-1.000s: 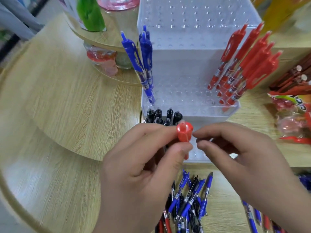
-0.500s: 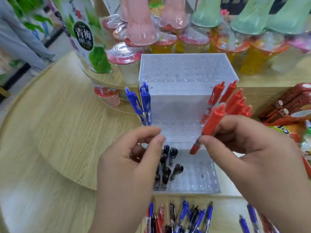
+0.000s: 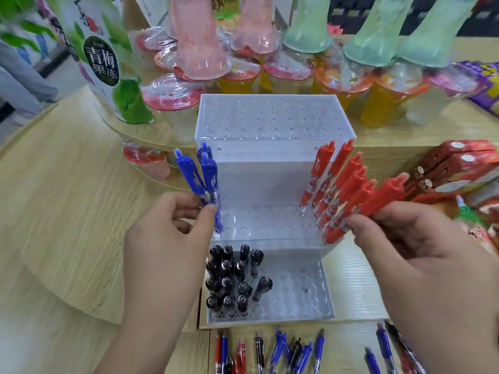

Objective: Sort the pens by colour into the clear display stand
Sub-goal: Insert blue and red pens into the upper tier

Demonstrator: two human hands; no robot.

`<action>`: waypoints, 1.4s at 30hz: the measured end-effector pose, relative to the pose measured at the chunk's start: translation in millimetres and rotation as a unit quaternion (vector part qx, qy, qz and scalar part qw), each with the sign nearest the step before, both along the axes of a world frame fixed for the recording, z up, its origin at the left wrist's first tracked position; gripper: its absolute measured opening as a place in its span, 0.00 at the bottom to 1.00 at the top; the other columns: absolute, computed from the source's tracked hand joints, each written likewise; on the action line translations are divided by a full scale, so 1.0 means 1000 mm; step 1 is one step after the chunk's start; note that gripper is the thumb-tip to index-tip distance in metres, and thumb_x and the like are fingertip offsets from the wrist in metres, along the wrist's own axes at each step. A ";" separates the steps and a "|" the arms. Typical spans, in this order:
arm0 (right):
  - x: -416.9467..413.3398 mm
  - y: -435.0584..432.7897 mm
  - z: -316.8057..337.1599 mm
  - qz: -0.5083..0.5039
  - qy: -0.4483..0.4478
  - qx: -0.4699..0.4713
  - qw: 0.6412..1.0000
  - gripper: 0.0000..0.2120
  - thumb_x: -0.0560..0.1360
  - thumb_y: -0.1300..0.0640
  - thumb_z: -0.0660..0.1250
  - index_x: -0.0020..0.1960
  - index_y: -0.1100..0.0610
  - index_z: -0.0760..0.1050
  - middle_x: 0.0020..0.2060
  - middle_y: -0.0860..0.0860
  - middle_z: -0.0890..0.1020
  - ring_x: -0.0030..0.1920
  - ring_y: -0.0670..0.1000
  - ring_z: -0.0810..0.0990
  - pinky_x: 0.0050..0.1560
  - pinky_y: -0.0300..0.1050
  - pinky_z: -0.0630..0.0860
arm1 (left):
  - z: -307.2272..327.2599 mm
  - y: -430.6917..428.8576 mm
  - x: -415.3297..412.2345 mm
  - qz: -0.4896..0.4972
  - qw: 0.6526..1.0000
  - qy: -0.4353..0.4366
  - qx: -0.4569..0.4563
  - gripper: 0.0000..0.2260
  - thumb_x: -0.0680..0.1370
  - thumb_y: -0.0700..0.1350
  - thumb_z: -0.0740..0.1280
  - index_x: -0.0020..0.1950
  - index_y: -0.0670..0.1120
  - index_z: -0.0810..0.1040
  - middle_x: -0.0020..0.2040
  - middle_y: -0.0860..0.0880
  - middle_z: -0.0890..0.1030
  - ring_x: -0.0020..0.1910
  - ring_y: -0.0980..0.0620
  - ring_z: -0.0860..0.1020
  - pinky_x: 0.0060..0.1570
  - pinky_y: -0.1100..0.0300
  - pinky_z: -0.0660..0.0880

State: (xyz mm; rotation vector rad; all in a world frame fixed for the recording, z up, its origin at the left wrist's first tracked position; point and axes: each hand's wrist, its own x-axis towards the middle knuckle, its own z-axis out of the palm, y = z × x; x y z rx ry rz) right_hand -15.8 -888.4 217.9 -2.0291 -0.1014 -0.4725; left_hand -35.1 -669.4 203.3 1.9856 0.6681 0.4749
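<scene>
The clear stepped display stand stands in the middle of the wooden table. Blue pens stand at the left of its middle step, several red pens at the right, and several black pens in the lowest step. My right hand grips a red pen, tilted, with its tip at the right front corner of the middle step beside the other red ones. My left hand pinches the lower barrels of the blue pens between thumb and forefinger.
Loose blue, red and black pens lie on the table in front of the stand. Jelly cups and bottles crowd a raised round shelf behind it. Red snack packets are stacked at the right.
The red pen passed from my left hand to my right, which carried it to the red group. My left hand moved up to the blue pens. The view rose to show the whole stand.
</scene>
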 end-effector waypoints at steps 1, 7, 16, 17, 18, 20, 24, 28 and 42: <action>-0.004 0.003 0.003 0.001 -0.009 0.008 1.000 0.06 0.69 0.53 0.74 0.41 0.43 0.79 0.37 0.35 0.83 0.36 0.38 0.82 0.39 0.26 0.74 | -0.001 0.000 0.001 0.003 1.000 0.002 0.006 0.04 0.74 0.50 0.72 0.40 0.56 0.78 0.39 0.66 0.80 0.35 0.62 0.78 0.34 0.66 0.68; 0.028 -0.002 -0.025 0.061 0.098 0.068 0.991 0.20 0.58 0.46 0.84 0.44 0.46 0.78 0.32 0.41 0.84 0.33 0.41 0.83 0.39 0.34 0.76 | -0.003 -0.003 0.001 0.019 1.000 -0.003 0.011 0.04 0.73 0.51 0.72 0.39 0.55 0.78 0.38 0.67 0.80 0.36 0.64 0.78 0.35 0.66 0.68; 0.032 0.009 -0.012 0.048 0.007 -0.064 0.997 0.12 0.61 0.46 0.81 0.37 0.48 0.80 0.49 0.40 0.81 0.39 0.35 0.77 0.42 0.34 0.77 | -0.007 -0.001 -0.006 -0.008 0.999 -0.007 0.042 0.02 0.70 0.54 0.71 0.39 0.60 0.79 0.34 0.59 0.80 0.35 0.59 0.78 0.37 0.59 0.72; 0.030 0.013 -0.006 0.045 -0.044 -0.078 0.995 0.09 0.65 0.51 0.78 0.40 0.49 0.78 0.49 0.31 0.78 0.43 0.31 0.76 0.46 0.27 0.73 | -0.007 0.000 -0.007 -0.015 0.999 -0.001 0.047 0.02 0.71 0.54 0.71 0.39 0.60 0.79 0.33 0.59 0.80 0.35 0.59 0.78 0.37 0.60 0.71; 0.025 0.021 0.002 0.017 -0.098 -0.086 0.991 0.08 0.68 0.54 0.75 0.42 0.49 0.76 0.49 0.29 0.75 0.47 0.31 0.74 0.50 0.24 0.68 | -0.007 0.000 -0.007 -0.017 0.999 0.003 0.044 0.02 0.71 0.54 0.71 0.39 0.60 0.79 0.33 0.59 0.80 0.35 0.59 0.78 0.35 0.60 0.70; 0.009 0.032 0.011 -0.041 -0.144 -0.091 0.985 0.08 0.70 0.53 0.75 0.44 0.47 0.76 0.53 0.36 0.71 0.54 0.40 0.74 0.56 0.28 0.66 | -0.008 0.002 -0.008 -0.017 0.999 0.006 0.026 0.03 0.71 0.54 0.72 0.38 0.61 0.79 0.33 0.59 0.80 0.36 0.60 0.77 0.34 0.60 0.69; 0.024 0.037 0.000 -0.074 -0.131 -0.132 0.980 0.06 0.72 0.49 0.75 0.45 0.48 0.79 0.61 0.49 0.67 0.59 0.58 0.73 0.61 0.52 0.71 | -0.008 0.005 -0.007 -0.032 0.999 0.004 0.033 0.03 0.71 0.53 0.71 0.38 0.59 0.79 0.33 0.60 0.77 0.34 0.57 0.75 0.33 0.61 0.67; 0.027 0.038 0.001 -0.088 -0.139 -0.147 0.975 0.08 0.72 0.49 0.74 0.46 0.54 0.82 0.65 0.53 0.69 0.61 0.58 0.72 0.61 0.55 0.70 | -0.006 0.006 -0.007 -0.044 0.998 0.017 0.042 0.02 0.72 0.53 0.71 0.40 0.59 0.78 0.35 0.61 0.78 0.35 0.58 0.75 0.33 0.62 0.67; 0.035 0.026 0.011 -0.061 -0.122 -0.214 0.967 0.09 0.71 0.48 0.73 0.45 0.53 0.84 0.64 0.55 0.73 0.58 0.59 0.72 0.60 0.37 0.62 | 0.027 -0.060 0.023 -0.251 0.965 -0.052 0.054 0.07 0.75 0.48 0.71 0.52 0.57 0.81 0.45 0.57 0.79 0.41 0.60 0.78 0.41 0.66 0.76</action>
